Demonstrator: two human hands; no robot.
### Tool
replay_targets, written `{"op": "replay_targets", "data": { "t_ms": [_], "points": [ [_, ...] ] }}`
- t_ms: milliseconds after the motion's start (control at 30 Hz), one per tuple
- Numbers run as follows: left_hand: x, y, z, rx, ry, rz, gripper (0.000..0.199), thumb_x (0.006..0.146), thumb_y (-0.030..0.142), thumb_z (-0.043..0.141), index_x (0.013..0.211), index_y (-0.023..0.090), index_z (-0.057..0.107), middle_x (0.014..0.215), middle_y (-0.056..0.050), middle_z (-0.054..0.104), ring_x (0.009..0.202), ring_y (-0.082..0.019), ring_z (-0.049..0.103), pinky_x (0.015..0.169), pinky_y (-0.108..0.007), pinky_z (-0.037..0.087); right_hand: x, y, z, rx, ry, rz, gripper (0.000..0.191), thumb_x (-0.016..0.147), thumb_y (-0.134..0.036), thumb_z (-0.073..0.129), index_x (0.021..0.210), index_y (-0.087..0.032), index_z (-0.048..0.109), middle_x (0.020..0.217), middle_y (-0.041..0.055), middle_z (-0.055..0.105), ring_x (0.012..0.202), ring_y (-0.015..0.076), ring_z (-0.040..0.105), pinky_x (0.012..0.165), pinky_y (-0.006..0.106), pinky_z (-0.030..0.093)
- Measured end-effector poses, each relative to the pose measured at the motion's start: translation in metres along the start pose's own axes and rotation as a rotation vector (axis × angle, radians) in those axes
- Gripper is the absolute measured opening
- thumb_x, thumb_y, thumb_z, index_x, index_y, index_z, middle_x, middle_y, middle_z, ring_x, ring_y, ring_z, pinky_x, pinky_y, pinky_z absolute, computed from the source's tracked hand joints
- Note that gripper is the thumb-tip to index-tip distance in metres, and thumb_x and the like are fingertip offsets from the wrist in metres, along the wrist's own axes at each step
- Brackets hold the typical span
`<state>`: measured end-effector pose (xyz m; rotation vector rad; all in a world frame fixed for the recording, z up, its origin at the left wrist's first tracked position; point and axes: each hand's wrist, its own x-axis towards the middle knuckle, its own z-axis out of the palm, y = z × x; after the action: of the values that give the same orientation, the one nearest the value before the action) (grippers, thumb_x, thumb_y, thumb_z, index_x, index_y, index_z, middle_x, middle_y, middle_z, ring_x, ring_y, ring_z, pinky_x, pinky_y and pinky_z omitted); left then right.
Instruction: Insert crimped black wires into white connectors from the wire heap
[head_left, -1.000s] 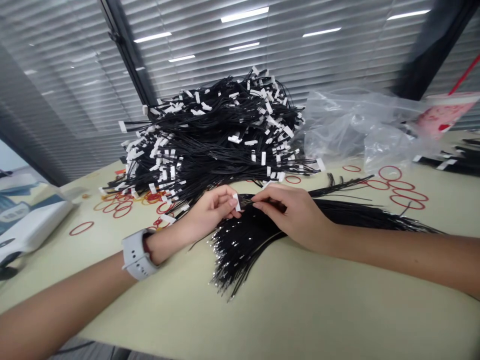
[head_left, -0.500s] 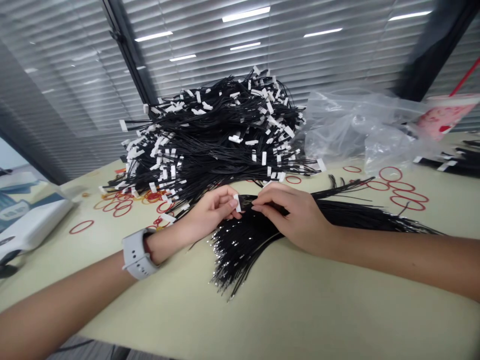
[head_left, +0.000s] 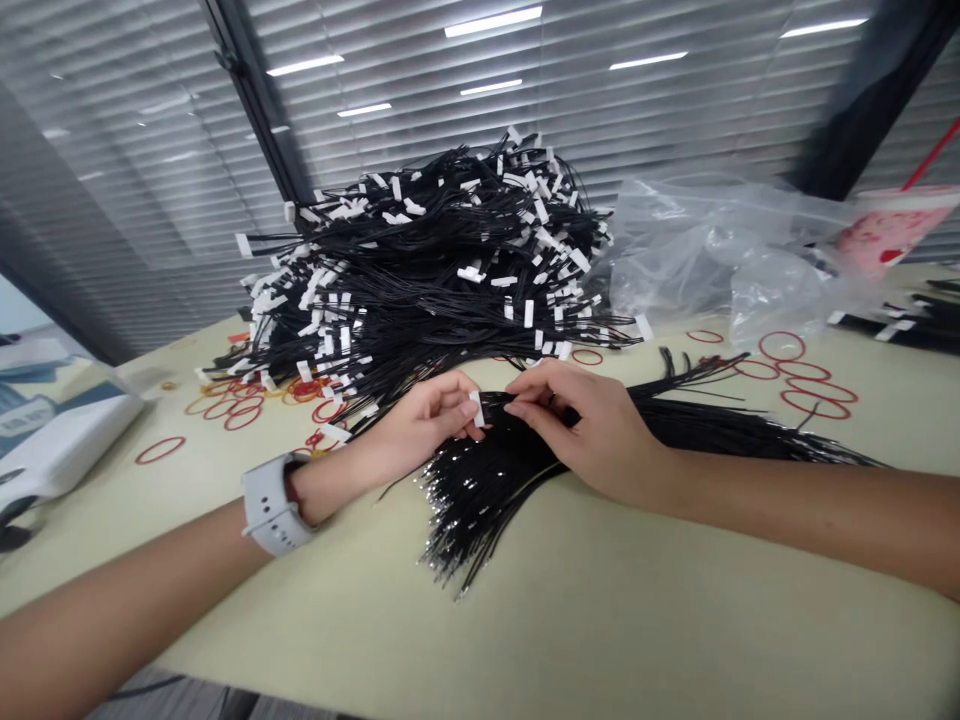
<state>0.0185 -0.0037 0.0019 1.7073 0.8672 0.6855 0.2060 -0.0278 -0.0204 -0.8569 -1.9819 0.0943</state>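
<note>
Wire pile (head_left: 420,290) is sitting toward the back of the table (head_left: 600,610), with window blinds (head_left: 450,70) standing behind it, a plastic bag (head_left: 697,260) lying just to its right and a cup (head_left: 896,230) standing farther right beyond the bag. Wire bundle (head_left: 480,510) is lying in front of the pile, with the left hand (head_left: 427,420) and right hand (head_left: 585,430) resting on it side by side. Rubber bands (head_left: 241,418) are scattered left of the bundle and, in a second group, right of it in front of the bag, while a box (head_left: 60,440) is sitting at the table's far left.
</note>
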Motion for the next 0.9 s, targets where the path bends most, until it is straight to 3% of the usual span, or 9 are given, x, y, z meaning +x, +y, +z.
{"op": "replay_targets", "data": {
  "t_ms": [900],
  "points": [
    [0.0010, -0.0018, -0.0008, -0.005, -0.013, 0.000, 0.007, 0.082, 0.021, 0.049, 0.080, 0.014, 0.049, 0.068, 0.002, 0.054, 0.065, -0.008, 0.054, 0.063, -0.021, 0.040, 0.0015, -0.0010, -0.0049, 0.101, -0.065, -0.027, 0.011, 0.075, -0.005, 0.052, 0.075, -0.016, 0.052, 0.068, -0.0042, 0.050, 0.061, 0.0036, 0.043, 0.056, 0.016, 0.035]
  ]
}}
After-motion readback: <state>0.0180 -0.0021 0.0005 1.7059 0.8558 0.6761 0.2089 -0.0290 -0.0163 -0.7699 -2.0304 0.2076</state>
